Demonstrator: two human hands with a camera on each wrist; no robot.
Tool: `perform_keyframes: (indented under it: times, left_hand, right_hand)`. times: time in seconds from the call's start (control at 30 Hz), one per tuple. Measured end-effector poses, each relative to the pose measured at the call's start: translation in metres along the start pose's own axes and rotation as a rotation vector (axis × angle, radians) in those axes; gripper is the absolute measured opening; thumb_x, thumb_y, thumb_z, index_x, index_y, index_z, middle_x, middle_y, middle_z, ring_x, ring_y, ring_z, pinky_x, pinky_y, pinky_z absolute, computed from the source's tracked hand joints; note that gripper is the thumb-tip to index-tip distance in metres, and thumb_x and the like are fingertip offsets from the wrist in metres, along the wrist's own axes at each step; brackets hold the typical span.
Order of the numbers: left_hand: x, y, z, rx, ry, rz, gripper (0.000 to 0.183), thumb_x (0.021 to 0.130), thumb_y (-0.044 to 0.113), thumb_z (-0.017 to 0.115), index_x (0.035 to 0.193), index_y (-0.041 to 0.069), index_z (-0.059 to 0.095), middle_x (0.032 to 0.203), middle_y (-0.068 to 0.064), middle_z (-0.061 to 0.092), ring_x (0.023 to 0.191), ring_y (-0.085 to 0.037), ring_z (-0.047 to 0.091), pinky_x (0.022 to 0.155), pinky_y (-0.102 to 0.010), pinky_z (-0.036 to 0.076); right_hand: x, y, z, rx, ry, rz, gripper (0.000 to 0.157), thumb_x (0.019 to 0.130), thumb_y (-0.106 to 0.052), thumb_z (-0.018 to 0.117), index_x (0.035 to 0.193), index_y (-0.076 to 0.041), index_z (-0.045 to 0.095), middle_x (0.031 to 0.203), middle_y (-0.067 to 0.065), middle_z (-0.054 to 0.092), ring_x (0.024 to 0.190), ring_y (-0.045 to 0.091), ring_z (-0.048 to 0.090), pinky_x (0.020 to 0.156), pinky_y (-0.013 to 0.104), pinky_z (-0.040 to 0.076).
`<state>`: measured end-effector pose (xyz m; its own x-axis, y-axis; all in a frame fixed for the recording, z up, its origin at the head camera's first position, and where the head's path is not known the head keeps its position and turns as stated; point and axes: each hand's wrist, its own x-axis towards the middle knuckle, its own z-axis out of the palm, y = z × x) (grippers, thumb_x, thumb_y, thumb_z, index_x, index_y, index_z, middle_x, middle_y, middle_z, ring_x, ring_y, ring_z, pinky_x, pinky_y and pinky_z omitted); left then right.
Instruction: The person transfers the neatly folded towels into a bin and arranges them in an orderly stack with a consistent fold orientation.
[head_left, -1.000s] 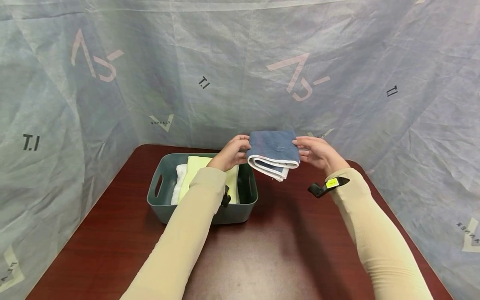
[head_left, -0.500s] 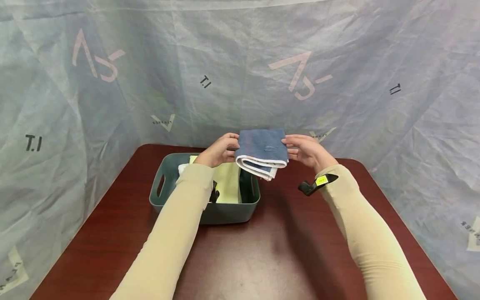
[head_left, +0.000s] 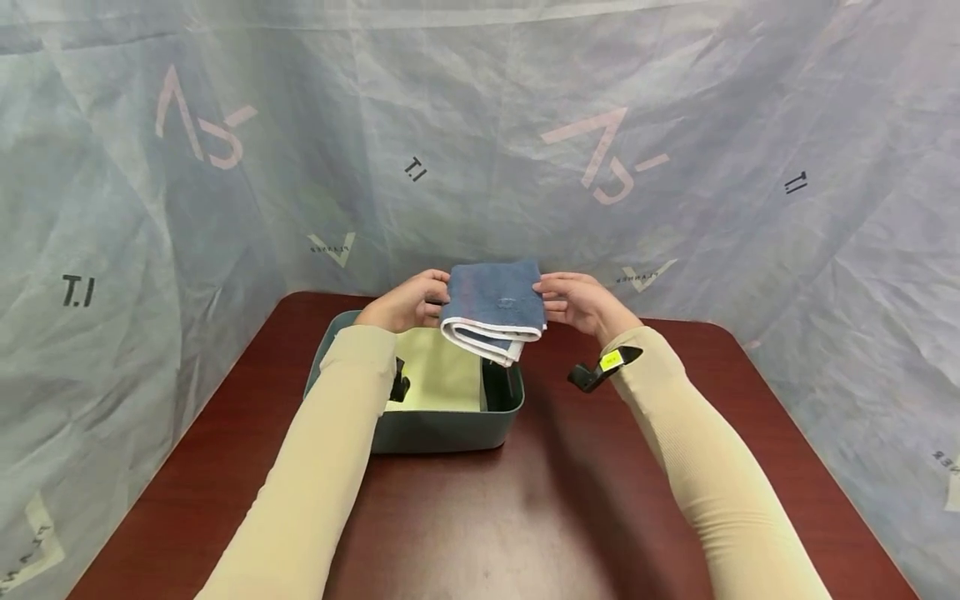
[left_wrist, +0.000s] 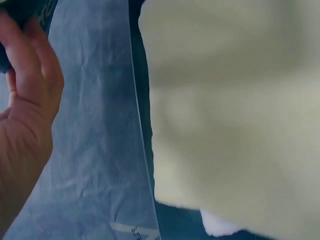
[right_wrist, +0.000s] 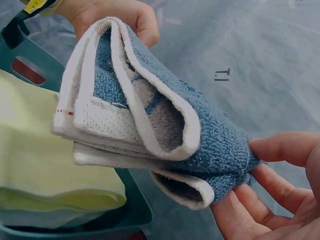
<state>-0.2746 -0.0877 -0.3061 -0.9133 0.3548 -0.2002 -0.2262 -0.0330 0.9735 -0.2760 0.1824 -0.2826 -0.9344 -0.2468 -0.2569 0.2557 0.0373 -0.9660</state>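
Note:
A folded blue towel (head_left: pixel 495 292) with white edging is held in the air between both hands, over the right part of a grey-green basket (head_left: pixel 442 432). My left hand (head_left: pixel 405 302) grips its left side, and my right hand (head_left: pixel 581 302) pinches its right side. In the right wrist view the folded layers of the blue towel (right_wrist: pixel 200 120) show, with the right thumb and fingers (right_wrist: pixel 280 147) on one end. A folded pale yellow towel (head_left: pixel 438 371) lies in the basket. The left wrist view shows this yellow towel (left_wrist: pixel 230 110) close up, with a bit of white cloth (left_wrist: pixel 220 225) beneath.
The basket stands on a dark red-brown table (head_left: pixel 600 467), left of its middle. A grey printed sheet (head_left: pixel 480 125) hangs behind the table and along its sides. My left forearm covers part of the basket's left side.
Both hands have moved left with the blue towel, from right of the basket to over its right part. The basket and the yellow towel have stayed in place.

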Motion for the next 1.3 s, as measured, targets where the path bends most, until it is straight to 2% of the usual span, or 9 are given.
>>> perform_keyframes:
  times: [0.1, 0.23, 0.53, 0.77, 1.0, 1.13, 1.2, 1.23, 1.3]
  left_hand:
    - [-0.003, 0.0, -0.008, 0.016, -0.009, -0.02, 0.042, 0.084, -0.002, 0.043, 0.123, 0.009, 0.03, 0.091, -0.008, 0.036, 0.057, -0.015, 0.032, 0.056, -0.031, 0.036]
    - [-0.007, 0.0, -0.016, 0.052, 0.013, -0.062, 0.047, 0.083, -0.002, 0.042, 0.127, 0.009, 0.03, 0.103, -0.009, 0.037, 0.063, -0.015, 0.038, 0.058, -0.031, 0.037]
    - [-0.015, -0.001, -0.032, 0.172, 0.044, -0.121, 0.071, 0.08, -0.001, 0.04, 0.145, 0.006, 0.013, 0.128, -0.014, 0.027, 0.081, -0.02, 0.039, 0.063, -0.031, 0.038]
    - [-0.02, -0.007, -0.041, 0.204, 0.057, -0.155, 0.077, 0.079, -0.001, 0.04, 0.148, 0.008, 0.006, 0.146, -0.018, 0.015, 0.109, -0.025, 0.037, 0.063, -0.03, 0.039]
    - [-0.021, -0.012, -0.048, 0.19, 0.07, -0.189, 0.068, 0.075, -0.003, 0.039, 0.138, 0.005, 0.014, 0.121, -0.013, 0.03, 0.085, -0.02, 0.049, 0.061, -0.029, 0.046]
    - [-0.025, -0.013, -0.052, 0.23, 0.067, -0.204, 0.075, 0.077, -0.002, 0.039, 0.145, 0.006, 0.008, 0.133, -0.014, 0.025, 0.086, -0.02, 0.046, 0.059, -0.029, 0.041]
    - [-0.027, -0.015, -0.053, 0.25, 0.069, -0.21, 0.07, 0.077, -0.002, 0.039, 0.142, 0.006, 0.015, 0.138, -0.014, 0.019, 0.087, -0.021, 0.041, 0.059, -0.03, 0.038]
    - [-0.028, -0.016, -0.054, 0.256, 0.072, -0.214, 0.065, 0.077, -0.002, 0.04, 0.139, 0.006, 0.019, 0.137, -0.012, 0.018, 0.087, -0.021, 0.04, 0.06, -0.031, 0.037]
    - [-0.029, -0.019, -0.054, 0.267, 0.075, -0.218, 0.042, 0.077, -0.002, 0.039, 0.118, 0.005, 0.03, 0.129, -0.012, 0.023, 0.084, -0.022, 0.036, 0.06, -0.032, 0.035]
  right_hand:
    - [0.003, 0.002, 0.007, -0.002, -0.011, -0.011, 0.046, 0.093, -0.009, 0.054, 0.136, -0.001, 0.038, 0.132, 0.017, 0.033, 0.092, 0.019, 0.05, 0.088, 0.033, 0.044]
    - [0.009, 0.005, 0.017, 0.017, -0.006, -0.015, 0.041, 0.091, -0.007, 0.056, 0.13, 0.0, 0.044, 0.115, 0.014, 0.043, 0.07, 0.012, 0.057, 0.072, 0.028, 0.051]
    - [0.022, 0.014, 0.041, 0.018, 0.03, 0.021, 0.04, 0.088, -0.004, 0.061, 0.126, -0.001, 0.049, 0.109, 0.013, 0.049, 0.075, 0.016, 0.06, 0.075, 0.031, 0.052]
    - [0.027, 0.021, 0.053, 0.034, 0.022, 0.054, 0.034, 0.087, -0.003, 0.061, 0.12, 0.0, 0.054, 0.1, 0.011, 0.05, 0.066, 0.014, 0.058, 0.065, 0.028, 0.053]
    - [0.031, 0.027, 0.062, 0.056, -0.004, 0.067, 0.035, 0.087, -0.001, 0.061, 0.122, 0.0, 0.051, 0.096, 0.01, 0.048, 0.063, 0.012, 0.055, 0.063, 0.027, 0.052]
    - [0.035, 0.032, 0.068, 0.049, 0.011, 0.071, 0.037, 0.087, -0.002, 0.062, 0.122, 0.001, 0.053, 0.097, 0.011, 0.05, 0.067, 0.014, 0.057, 0.07, 0.031, 0.053]
    - [0.037, 0.035, 0.07, 0.042, 0.018, 0.08, 0.037, 0.086, -0.003, 0.063, 0.122, 0.001, 0.053, 0.102, 0.012, 0.051, 0.072, 0.017, 0.059, 0.078, 0.035, 0.052]
    - [0.038, 0.037, 0.071, 0.04, 0.018, 0.084, 0.038, 0.086, -0.003, 0.063, 0.122, 0.001, 0.053, 0.104, 0.013, 0.051, 0.074, 0.017, 0.059, 0.082, 0.037, 0.051]
    - [0.04, 0.041, 0.073, 0.035, 0.014, 0.095, 0.037, 0.087, -0.004, 0.063, 0.122, 0.001, 0.053, 0.108, 0.014, 0.051, 0.078, 0.019, 0.058, 0.087, 0.039, 0.048]
